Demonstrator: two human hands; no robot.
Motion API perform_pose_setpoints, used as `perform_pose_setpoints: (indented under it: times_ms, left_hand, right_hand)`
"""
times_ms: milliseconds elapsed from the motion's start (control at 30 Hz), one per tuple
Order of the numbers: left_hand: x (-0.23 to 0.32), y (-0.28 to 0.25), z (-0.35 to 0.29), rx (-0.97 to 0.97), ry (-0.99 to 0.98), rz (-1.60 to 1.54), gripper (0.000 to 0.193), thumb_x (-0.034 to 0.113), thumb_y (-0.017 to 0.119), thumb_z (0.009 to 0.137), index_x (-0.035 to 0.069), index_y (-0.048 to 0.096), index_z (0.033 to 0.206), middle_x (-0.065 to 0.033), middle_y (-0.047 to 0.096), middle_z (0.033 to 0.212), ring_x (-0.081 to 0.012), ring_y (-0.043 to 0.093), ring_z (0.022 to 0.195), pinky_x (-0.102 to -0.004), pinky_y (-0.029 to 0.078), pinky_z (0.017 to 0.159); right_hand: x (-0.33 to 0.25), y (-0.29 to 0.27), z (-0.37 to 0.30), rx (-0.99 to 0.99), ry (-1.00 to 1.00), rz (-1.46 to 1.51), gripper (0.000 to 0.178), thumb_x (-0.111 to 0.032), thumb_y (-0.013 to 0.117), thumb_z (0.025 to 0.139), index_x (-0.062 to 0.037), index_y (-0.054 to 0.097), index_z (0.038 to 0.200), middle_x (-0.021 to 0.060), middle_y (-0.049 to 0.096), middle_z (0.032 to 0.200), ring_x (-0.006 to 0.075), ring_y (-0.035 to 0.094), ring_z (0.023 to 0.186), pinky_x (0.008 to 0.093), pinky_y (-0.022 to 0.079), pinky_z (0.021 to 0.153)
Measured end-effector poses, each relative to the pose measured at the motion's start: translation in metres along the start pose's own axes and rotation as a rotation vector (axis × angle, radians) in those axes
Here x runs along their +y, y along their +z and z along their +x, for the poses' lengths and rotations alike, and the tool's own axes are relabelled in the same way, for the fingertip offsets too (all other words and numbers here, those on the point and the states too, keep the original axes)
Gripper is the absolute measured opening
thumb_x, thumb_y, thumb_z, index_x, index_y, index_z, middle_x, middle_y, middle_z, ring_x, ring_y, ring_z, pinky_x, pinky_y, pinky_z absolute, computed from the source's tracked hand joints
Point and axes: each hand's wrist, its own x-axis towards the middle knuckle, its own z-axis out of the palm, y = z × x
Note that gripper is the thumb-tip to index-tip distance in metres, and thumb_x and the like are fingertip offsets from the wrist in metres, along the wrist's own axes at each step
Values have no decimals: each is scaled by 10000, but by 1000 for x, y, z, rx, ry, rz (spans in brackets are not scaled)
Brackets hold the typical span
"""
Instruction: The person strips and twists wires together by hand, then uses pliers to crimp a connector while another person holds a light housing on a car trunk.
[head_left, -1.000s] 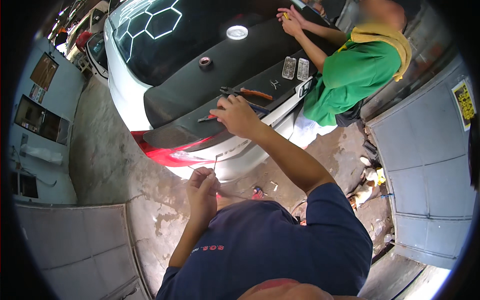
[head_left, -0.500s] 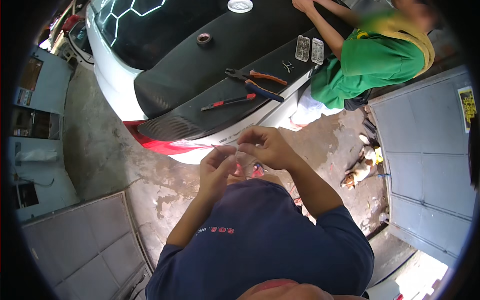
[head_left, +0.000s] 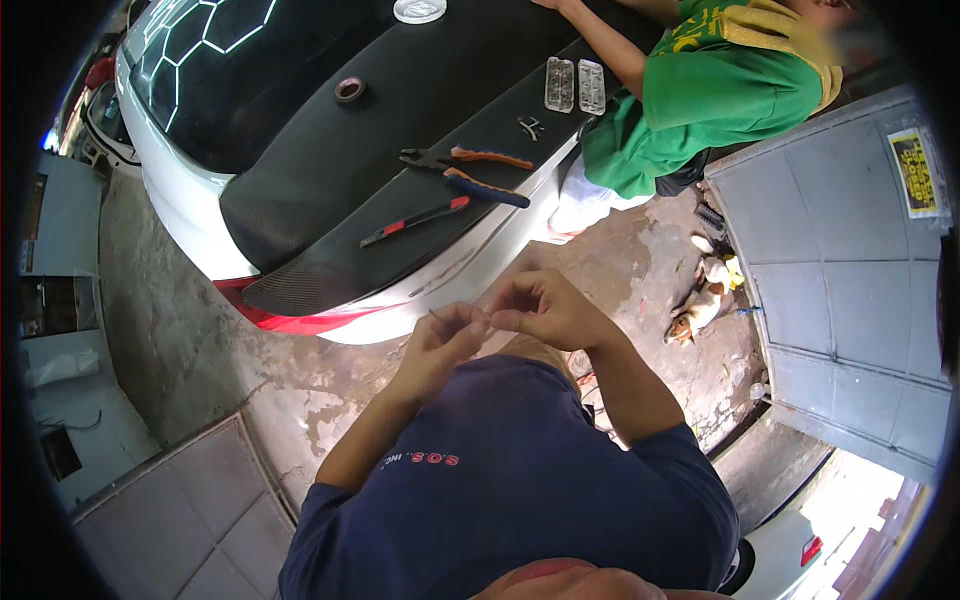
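My left hand (head_left: pixel 447 340) and my right hand (head_left: pixel 545 308) meet at the fingertips in front of my body, just off the rear of a white car (head_left: pixel 480 262). Both are closed in a pinch. A thin, dark, wire-like tip (head_left: pixel 432 313) sticks up from the fingers of my left hand. Whatever lies between the fingertips of my right hand is too small to make out. On the car's black rear panel, beyond my hands, lie a red and black utility knife (head_left: pixel 415 221) and pliers (head_left: pixel 487 190) with orange and blue handles.
Farther up the panel are small metal pieces (head_left: pixel 530 128), an opened clear compartment case (head_left: pixel 560 86), a tape roll (head_left: pixel 349 98) and a round whitish item (head_left: pixel 420 11). A person in a green shirt (head_left: pixel 715 105) leans on the car. A dog (head_left: pixel 700 308) lies by the grey gate (head_left: pixel 860 300).
My hands have drawn closer, the right coming in toward the left fingertips. The view has shifted, so the car and its tools sit farther left.
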Motion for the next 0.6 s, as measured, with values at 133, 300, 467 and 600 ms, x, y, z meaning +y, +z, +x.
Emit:
perform_pose_setpoints:
  times_ms: [133, 300, 467, 600]
  left_hand:
    - [-15, 9, 4, -19, 40, -45, 162, 201, 670, 980, 51, 660, 1040, 34, 628, 913, -45, 552, 824, -236, 450, 746]
    - [-11, 49, 25, 106, 4, -61, 95, 119, 660, 972, 33, 619, 970, 21, 602, 810, -39, 468, 684, -196, 375, 638]
    - [-17, 78, 50, 270, 71, 228, 117, 128, 664, 981, 32, 610, 944, 27, 608, 809, -31, 484, 697, -204, 377, 632]
    - [-20, 98, 63, 395, 91, 239, 154, 146, 702, 969, 29, 617, 918, 12, 628, 808, -37, 525, 721, -212, 409, 652]
  right_hand:
    - [6, -23, 6, -189, 70, 220, 121, -98, 767, 909, -6, 729, 980, 45, 739, 953, 117, 677, 894, 281, 534, 824]
    - [1, -65, 9, -269, 60, 147, 116, -130, 776, 892, -29, 734, 930, 48, 736, 936, 128, 674, 855, 287, 529, 770]
    - [-15, -106, 14, -311, -222, -536, 171, -137, 757, 844, -3, 700, 934, 142, 728, 894, 276, 707, 830, 388, 538, 749]
    - [-3, -128, 23, -364, -241, -484, 143, -176, 761, 857, -57, 713, 920, 116, 703, 857, 263, 670, 773, 379, 522, 683]
